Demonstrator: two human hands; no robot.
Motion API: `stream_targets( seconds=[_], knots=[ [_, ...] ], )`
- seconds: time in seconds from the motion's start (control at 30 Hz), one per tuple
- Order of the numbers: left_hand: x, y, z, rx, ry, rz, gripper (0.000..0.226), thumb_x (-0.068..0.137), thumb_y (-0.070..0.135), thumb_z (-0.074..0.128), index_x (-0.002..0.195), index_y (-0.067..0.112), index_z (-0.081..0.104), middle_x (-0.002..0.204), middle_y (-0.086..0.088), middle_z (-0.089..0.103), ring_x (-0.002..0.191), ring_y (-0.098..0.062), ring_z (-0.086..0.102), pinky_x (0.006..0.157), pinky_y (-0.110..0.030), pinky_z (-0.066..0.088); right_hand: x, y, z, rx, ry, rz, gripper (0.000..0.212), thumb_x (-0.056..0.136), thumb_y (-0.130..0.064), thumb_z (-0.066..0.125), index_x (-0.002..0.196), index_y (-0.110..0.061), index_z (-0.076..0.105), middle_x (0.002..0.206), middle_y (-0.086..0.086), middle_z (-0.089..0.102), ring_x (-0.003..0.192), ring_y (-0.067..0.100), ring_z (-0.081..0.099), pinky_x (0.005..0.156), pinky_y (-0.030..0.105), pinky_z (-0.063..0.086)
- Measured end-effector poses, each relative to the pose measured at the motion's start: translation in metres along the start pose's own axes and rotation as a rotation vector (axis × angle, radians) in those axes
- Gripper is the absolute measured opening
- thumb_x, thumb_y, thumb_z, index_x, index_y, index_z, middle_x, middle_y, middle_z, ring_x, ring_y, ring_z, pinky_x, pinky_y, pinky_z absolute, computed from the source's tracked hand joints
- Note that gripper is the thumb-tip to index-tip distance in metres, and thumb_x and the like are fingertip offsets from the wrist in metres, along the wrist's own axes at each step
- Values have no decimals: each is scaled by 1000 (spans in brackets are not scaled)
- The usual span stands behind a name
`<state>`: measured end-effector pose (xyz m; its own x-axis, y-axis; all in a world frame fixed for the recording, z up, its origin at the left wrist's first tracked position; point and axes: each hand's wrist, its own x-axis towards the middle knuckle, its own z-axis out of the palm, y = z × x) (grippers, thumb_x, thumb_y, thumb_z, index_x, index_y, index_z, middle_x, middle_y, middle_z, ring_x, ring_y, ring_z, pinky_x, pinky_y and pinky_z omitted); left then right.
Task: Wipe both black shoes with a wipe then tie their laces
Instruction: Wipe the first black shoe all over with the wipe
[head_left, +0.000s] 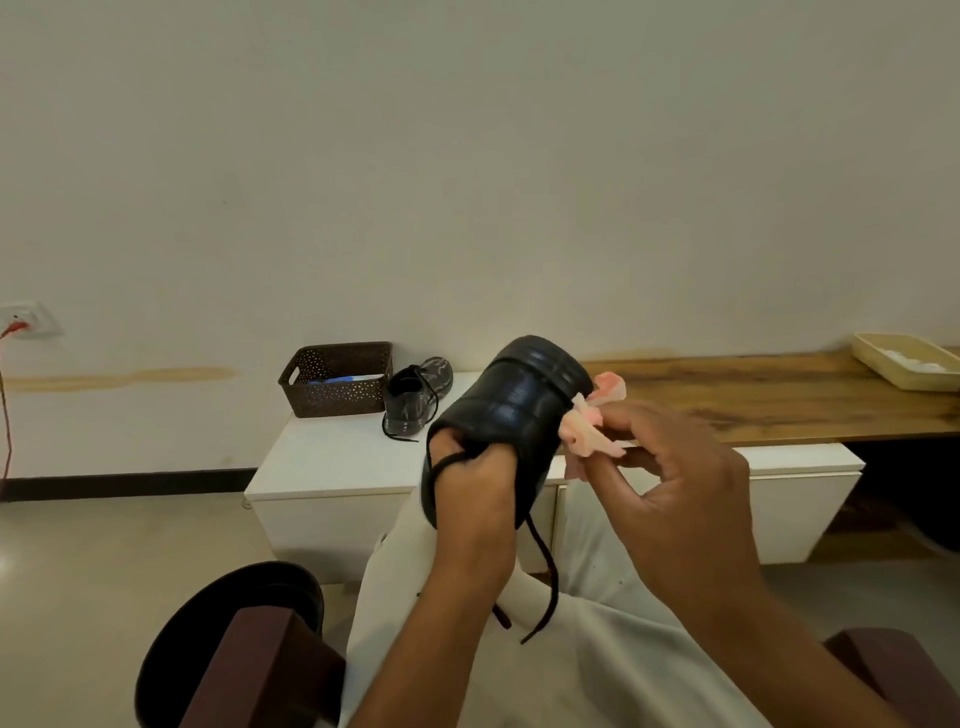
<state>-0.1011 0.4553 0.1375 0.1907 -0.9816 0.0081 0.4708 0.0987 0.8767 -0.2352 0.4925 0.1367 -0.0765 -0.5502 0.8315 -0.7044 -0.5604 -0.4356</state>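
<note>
Left hand (470, 499) is pushed into the opening of 1 black shoe (511, 410), fingers curled over its collar, holding it up sole-first above the lap, laces (545, 577) dangling. Right hand (670, 483) pinches a crumpled pink wipe (589, 428) against the shoe's right side. Behind, the 2nd black shoe (415, 397) sits on a white cabinet (332, 457) beside a brown basket (335, 379)
</note>
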Motion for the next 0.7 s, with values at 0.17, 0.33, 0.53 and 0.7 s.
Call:
stream_targets(
  seconds=[0.17, 0.33, 0.53, 0.7],
  knots=[
    [-3, 15, 6, -390, -87, -171, 52, 75, 12, 69, 126, 20, 61, 117, -16, 70, 102, -31, 70, 84, -45, 57, 21, -2, 3, 41, 69, -51, 23, 87, -4, 82, 109, -7, 77, 99, -2, 75, 87, 10, 72, 73, 29, 62],
    [-2, 21, 13, -462, -197, -158, 62, 77, 22, 67, 136, 11, 55, 131, -22, 62, 122, -39, 60, 105, -54, 46, 40, -17, 14, -11, 123, -207, 15, 91, -6, 78, 106, -4, 78, 104, 4, 76, 91, 13, 71, 82, 22, 59],
    [4, 38, 7, -506, -96, -240, 33, 81, 40, 58, 104, 22, 74, 97, -9, 77, 101, -32, 67, 86, -48, 52, -18, 22, 39, 14, -37, -72, 17, 86, -5, 80, 102, -5, 74, 95, 1, 73, 84, 9, 67, 73, 26, 58],
    [18, 43, -3, -591, -123, -187, 45, 72, 44, 61, 110, 25, 75, 118, -10, 72, 116, -34, 61, 102, -59, 41, -36, 46, 40, 64, -155, 97, 16, 90, -31, 72, 101, -20, 73, 92, -15, 69, 84, 1, 66, 72, 24, 59]
  ],
)
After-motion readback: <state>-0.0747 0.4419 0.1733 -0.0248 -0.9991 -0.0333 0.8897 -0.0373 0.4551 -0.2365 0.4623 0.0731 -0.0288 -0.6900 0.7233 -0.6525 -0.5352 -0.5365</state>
